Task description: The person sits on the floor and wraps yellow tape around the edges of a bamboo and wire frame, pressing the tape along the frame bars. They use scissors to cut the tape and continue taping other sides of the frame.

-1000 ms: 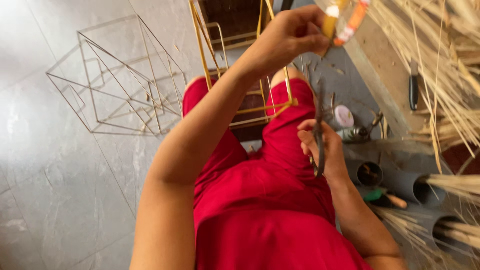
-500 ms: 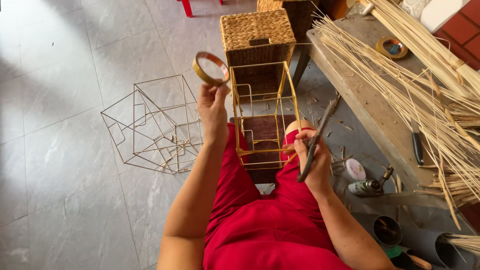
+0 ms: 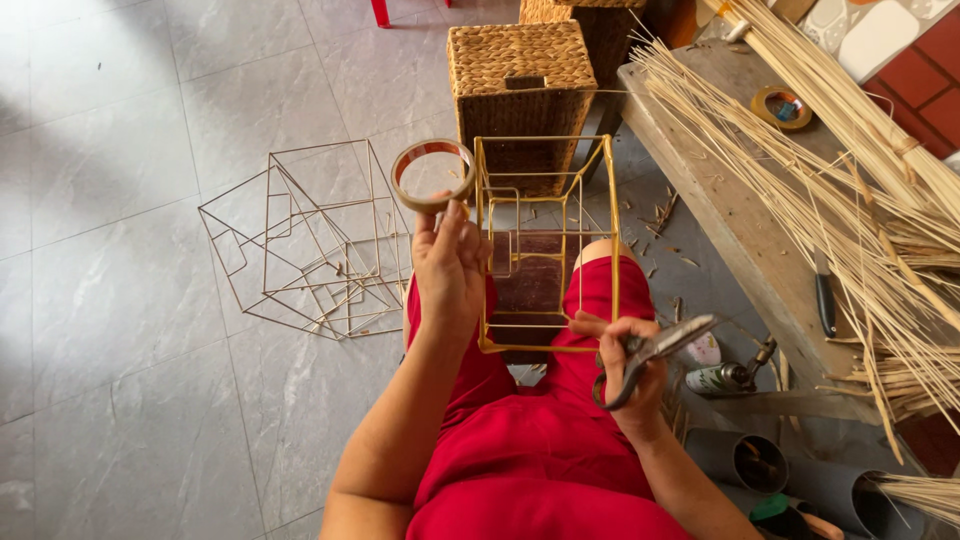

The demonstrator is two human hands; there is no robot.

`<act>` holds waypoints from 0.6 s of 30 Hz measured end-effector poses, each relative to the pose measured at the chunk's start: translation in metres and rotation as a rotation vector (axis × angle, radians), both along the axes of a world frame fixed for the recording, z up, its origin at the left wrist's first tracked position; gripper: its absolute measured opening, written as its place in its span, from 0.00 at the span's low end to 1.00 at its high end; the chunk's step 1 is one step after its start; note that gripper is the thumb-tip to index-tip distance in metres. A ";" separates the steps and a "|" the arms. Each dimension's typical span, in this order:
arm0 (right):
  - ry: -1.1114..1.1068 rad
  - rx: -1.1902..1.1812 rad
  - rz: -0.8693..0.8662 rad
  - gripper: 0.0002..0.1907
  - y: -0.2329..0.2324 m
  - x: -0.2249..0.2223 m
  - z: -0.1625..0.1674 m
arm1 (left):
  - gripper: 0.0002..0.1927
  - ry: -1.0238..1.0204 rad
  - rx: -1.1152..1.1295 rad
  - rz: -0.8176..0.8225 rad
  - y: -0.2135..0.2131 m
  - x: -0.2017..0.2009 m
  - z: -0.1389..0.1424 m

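Note:
My left hand (image 3: 448, 268) holds up a roll of brown tape (image 3: 431, 175) by its lower rim, just left of a golden wire box frame (image 3: 545, 245) that rests on my red-clad knees. My right hand (image 3: 628, 368) grips grey metal scissors (image 3: 655, 352), blades pointing up and to the right, and its fingers touch the near right corner of the frame.
Two more wire frames (image 3: 300, 245) lie on the grey tile floor at left. A woven basket box (image 3: 520, 100) stands beyond the frame. At right, a wooden bench (image 3: 715, 200) carries long straw bundles (image 3: 850, 170), a knife (image 3: 823, 300) and another tape roll (image 3: 780, 105). Dark tubes (image 3: 745, 460) stand lower right.
The view has tilted down and back from the bench. My left hand has come down from high up, with the tape roll, to beside the frame. My right hand keeps the scissors.

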State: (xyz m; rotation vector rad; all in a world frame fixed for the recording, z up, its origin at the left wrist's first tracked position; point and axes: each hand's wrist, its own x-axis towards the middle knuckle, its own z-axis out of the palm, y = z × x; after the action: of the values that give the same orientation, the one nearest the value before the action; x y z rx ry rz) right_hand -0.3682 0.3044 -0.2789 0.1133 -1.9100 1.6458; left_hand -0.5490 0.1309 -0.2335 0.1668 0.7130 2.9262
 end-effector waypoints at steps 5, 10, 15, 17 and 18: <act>0.017 0.085 0.054 0.05 0.005 0.011 -0.037 | 0.07 0.150 -0.014 0.026 -0.003 0.035 -0.020; -0.061 0.003 0.053 0.04 0.013 0.028 -0.062 | 0.08 0.117 -0.034 -0.042 -0.009 0.069 -0.036; -0.092 0.043 0.031 0.04 0.017 0.036 -0.065 | 0.08 0.072 -0.159 -0.037 -0.020 0.082 -0.033; -0.136 0.084 0.012 0.05 0.020 0.037 -0.063 | 0.07 0.183 -0.282 0.000 -0.025 0.084 -0.029; -0.161 0.105 0.002 0.05 0.022 0.038 -0.061 | 0.08 0.181 -0.363 0.021 -0.030 0.085 -0.026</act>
State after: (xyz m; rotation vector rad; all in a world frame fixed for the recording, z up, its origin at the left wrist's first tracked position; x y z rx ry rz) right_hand -0.3306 0.3262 -0.3402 0.0257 -2.1177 1.5974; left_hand -0.4639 0.1013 -0.2600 0.3908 1.2619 2.7622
